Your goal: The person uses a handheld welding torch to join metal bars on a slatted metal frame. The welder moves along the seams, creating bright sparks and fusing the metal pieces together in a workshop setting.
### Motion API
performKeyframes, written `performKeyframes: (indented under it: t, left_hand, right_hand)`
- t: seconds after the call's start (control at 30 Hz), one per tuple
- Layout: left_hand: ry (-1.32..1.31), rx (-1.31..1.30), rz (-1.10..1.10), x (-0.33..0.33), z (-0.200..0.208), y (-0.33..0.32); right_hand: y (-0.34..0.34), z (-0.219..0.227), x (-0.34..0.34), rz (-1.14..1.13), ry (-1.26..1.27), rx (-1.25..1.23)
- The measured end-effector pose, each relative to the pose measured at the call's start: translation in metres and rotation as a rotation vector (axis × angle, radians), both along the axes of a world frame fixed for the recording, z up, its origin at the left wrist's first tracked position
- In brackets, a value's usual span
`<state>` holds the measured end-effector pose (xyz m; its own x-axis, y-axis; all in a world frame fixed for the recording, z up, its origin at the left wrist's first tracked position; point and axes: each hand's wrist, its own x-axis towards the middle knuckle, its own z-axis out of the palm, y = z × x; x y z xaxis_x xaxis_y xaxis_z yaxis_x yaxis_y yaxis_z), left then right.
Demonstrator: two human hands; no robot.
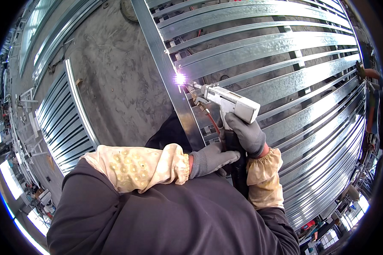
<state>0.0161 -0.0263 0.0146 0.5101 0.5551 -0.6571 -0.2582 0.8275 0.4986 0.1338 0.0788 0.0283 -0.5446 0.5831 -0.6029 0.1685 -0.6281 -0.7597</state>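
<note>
A white, boxy torch (238,105) is gripped in the grey-gloved right hand (248,135) — nozzle (196,85) beside a violet-white arc (180,79) at the silver slatted metal frame (159,52). Its black sheath (239,180) is clasped by the grey-gloved left hand (211,160).

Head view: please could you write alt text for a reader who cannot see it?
A gloved right hand holds a white, gun-shaped torch, with a bright violet-white spark beyond its nozzle, at the edge rail of a slatted metal panel. The gloved left hand touches the black sheath below the torch.
</note>
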Motion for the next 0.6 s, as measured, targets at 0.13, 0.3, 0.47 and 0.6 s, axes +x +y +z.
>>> performKeyframes:
  t: [0.13,0.3,0.47,0.6]
  left_hand:
    - [0.03,0.025,-0.041,-0.001,0.0,-0.001]
    - [0.035,0.016,-0.098,-0.002,0.003,0.0]
    - [0.031,0.008,-0.066,-0.002,0.003,-0.004]
    - [0.015,-0.042,-0.062,-0.001,0.005,-0.003]
  right_hand:
    - [-0.001,0.004,0.0,-0.003,-0.012,0.034]
    - [-0.004,0.007,-0.001,0.016,-0.005,0.095]
    - [-0.005,0.011,-0.001,0.018,-0.042,0.026]
    - [-0.005,0.002,0.003,0.035,-0.021,0.05]
